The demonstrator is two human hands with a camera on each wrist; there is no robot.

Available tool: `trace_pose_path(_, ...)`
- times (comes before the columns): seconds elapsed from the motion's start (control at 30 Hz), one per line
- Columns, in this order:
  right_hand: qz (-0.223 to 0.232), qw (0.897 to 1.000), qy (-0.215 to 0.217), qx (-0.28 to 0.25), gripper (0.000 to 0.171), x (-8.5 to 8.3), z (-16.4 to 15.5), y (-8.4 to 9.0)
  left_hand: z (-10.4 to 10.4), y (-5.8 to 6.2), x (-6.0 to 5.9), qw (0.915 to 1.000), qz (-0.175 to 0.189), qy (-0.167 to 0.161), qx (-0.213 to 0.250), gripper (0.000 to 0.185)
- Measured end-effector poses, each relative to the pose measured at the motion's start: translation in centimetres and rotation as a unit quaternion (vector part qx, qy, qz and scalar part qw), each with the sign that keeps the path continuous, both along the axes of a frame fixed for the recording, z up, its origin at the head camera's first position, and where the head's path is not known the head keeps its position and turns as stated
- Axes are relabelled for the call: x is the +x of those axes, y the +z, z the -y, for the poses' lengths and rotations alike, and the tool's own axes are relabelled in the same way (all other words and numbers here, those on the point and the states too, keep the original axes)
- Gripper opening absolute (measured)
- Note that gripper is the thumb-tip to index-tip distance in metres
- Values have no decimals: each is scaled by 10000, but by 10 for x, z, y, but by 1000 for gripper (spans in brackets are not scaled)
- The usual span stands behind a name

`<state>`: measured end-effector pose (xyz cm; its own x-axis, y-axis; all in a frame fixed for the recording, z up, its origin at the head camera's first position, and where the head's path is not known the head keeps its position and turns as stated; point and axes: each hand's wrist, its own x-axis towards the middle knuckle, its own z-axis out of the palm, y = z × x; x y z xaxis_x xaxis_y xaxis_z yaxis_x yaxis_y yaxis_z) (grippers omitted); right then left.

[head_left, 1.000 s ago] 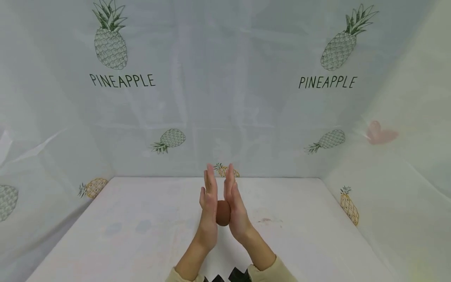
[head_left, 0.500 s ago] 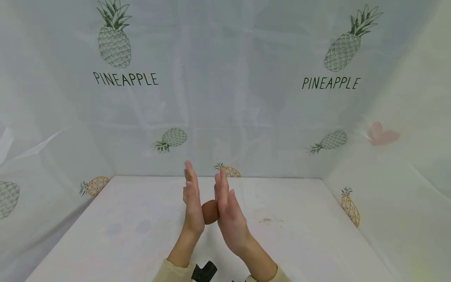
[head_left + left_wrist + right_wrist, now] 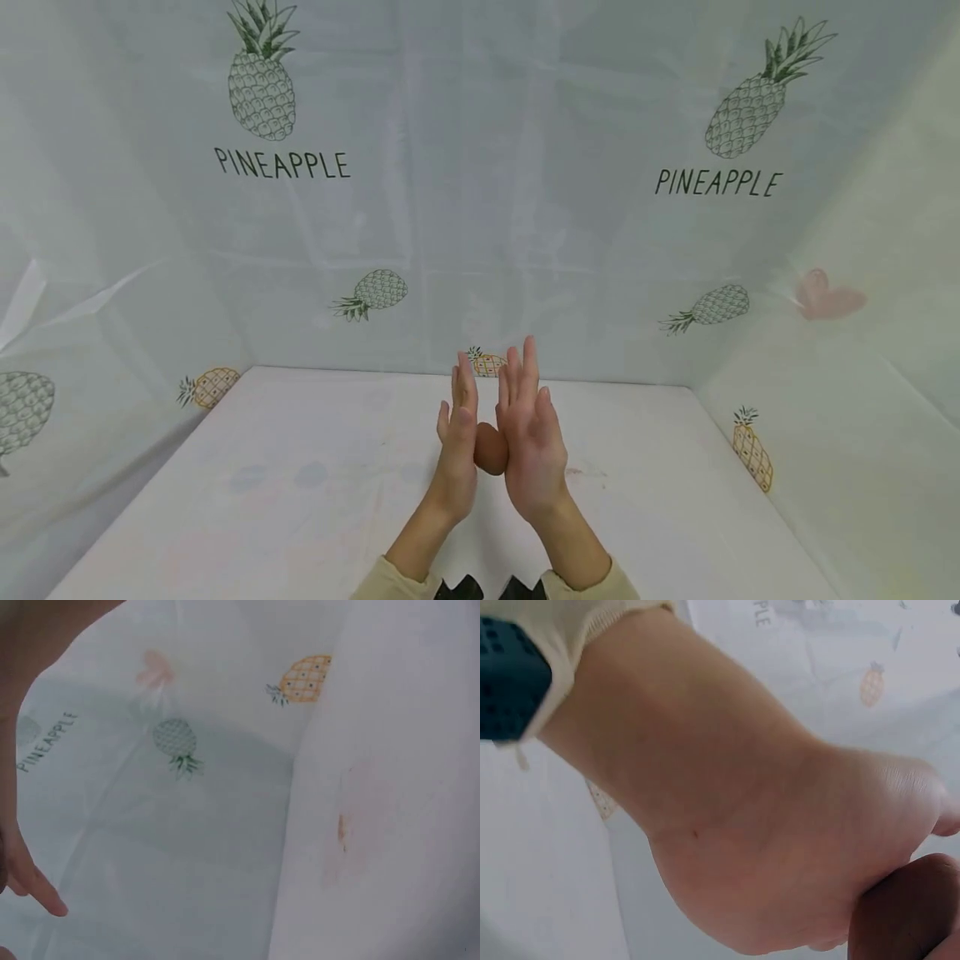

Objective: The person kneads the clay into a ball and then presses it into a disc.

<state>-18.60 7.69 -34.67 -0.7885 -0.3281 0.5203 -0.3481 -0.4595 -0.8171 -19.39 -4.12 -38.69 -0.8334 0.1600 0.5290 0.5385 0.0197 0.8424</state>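
Observation:
A smooth brown clay-like ball point(image 3: 491, 450) is sandwiched between my two palms above the white table. My left hand point(image 3: 457, 446) presses it from the left, and my right hand point(image 3: 534, 450) from the right. Both hands stand upright with straight fingers pointing away. In the right wrist view, part of the dark brown ball point(image 3: 904, 915) shows against the right palm point(image 3: 780, 855). Only an edge of a hand and some fingers point(image 3: 37, 889) appear at the left of the left wrist view, where the ball is out of sight.
The white tabletop point(image 3: 322, 517) bears faint coloured stains and a reddish-brown mark point(image 3: 342, 831). Pale sheeting point(image 3: 465, 208) printed with pineapples rises behind the table and along both sides. Dark wrist devices point(image 3: 461, 588) sit at the sleeves.
Both hands shift left with the ball, then back right, sliding against each other. The right hand now reaches farther forward, its palm turned more into view. The view also shifts slightly.

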Motion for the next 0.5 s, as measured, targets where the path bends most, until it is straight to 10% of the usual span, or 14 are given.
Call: trace_pose_path(0.5,-59,9859,-1650,286,60,-26,-10,-15,-17,1,16,9985,-43,-548,83,61)
